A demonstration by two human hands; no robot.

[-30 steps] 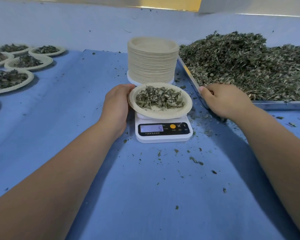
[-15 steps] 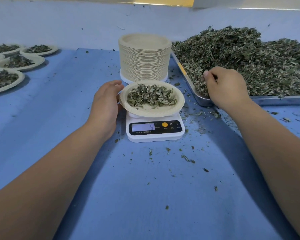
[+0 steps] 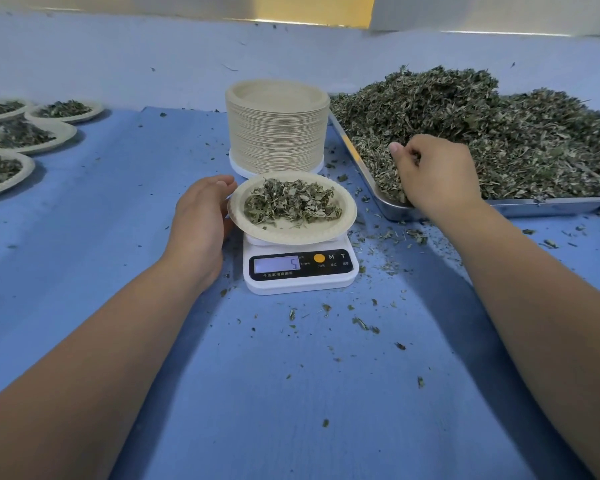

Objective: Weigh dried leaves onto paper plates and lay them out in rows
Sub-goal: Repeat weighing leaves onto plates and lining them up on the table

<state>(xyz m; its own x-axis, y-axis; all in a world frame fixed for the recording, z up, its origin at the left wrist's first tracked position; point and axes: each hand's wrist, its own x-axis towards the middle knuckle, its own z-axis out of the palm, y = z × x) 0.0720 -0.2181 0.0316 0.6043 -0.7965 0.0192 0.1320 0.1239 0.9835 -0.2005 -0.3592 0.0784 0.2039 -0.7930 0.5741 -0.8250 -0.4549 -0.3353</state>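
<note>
Scale (image 3: 298,271) display reads 5. Paper plate (image 3: 291,235) sits on the pan with its portion (image 3: 291,202) spread loosely in the well, nearly to the rim.

Left grip (image 3: 200,216): curved against the plate's left rim, fingertips at the edge. You cannot tell from here whether it pinches the rim or only touches it.

Right grip (image 3: 433,174): fingers curled down into the dried leaves (image 3: 482,126) at the near corner of the steel tray (image 3: 551,204), closed round a pinch. It is well apart from the plate, to its right.

Handling, judged: the plate is very light and thin and will flex, and the leaf is crisp, loose and quick to spill. Take the rim with thumb on top and fingers under, lift level and move slowly. Filled plates (image 3: 25,136) lie in rows at far left of the bench (image 3: 291,393).
</note>
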